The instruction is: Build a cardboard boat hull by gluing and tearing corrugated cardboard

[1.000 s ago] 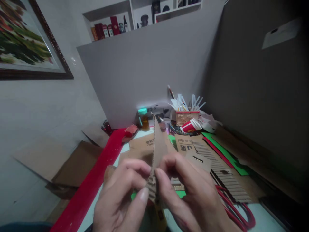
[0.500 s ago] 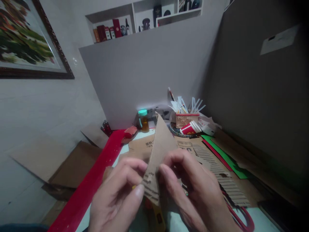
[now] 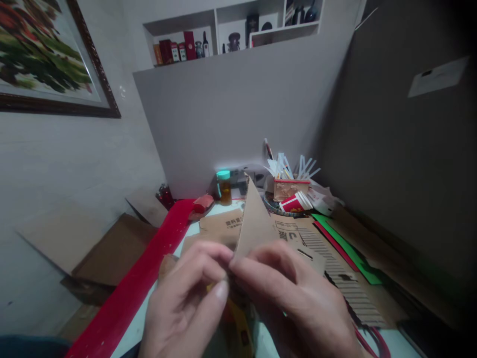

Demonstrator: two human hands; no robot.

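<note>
A pointed, triangular piece of cardboard [image 3: 254, 219] stands upright between my hands, its tip toward the back of the table. My left hand [image 3: 190, 298] pinches its lower left edge with thumb and fingers. My right hand [image 3: 294, 293] grips the lower part from the right, its fingertips close to those of the left. Both hands cover the bottom of the piece. Beneath them, partly hidden, lies a yellow tool [image 3: 243, 333] whose kind I cannot make out. Red scissor-like handles [image 3: 378, 343] show beside my right wrist.
Printed cardboard [image 3: 219, 224] and a ribbed cardboard strip [image 3: 346, 283] lie on the table. Green sheets [image 3: 367, 271] are at right. Behind stand a teal-capped bottle [image 3: 224, 191], a box of white strips [image 3: 292, 189] and tipped red paper cups [image 3: 296, 202]. Red material [image 3: 126, 293] runs along the left edge.
My right hand has shifted left over the lower part of the cardboard, hiding the torn ribbed end that showed before. The camera view has moved slightly.
</note>
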